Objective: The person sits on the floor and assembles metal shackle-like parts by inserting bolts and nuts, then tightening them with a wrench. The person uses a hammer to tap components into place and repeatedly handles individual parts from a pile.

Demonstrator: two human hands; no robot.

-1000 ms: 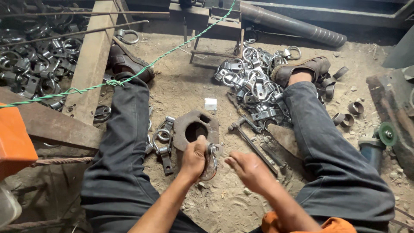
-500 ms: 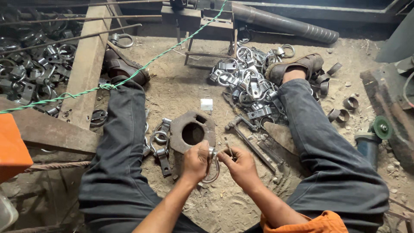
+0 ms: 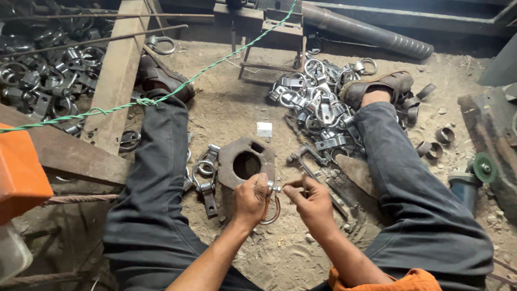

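The left hand (image 3: 251, 198) grips a metal ring (image 3: 271, 207), the right hand (image 3: 311, 200) at 3 o'clock pinches its bolt (image 3: 275, 188), which could slip into the dirt.

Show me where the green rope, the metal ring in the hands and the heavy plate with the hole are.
green rope (image 3: 177, 90), head view, middle stretch.
metal ring (image 3: 272, 215), head view, lower curve.
heavy plate (image 3: 231, 153), head view, upper left face.

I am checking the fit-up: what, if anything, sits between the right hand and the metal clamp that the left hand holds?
Nothing visible does. The left hand grips the metal clamp over the heavy iron block, and the right hand has its fingertips at the clamp's bolt end, with no other part between them.
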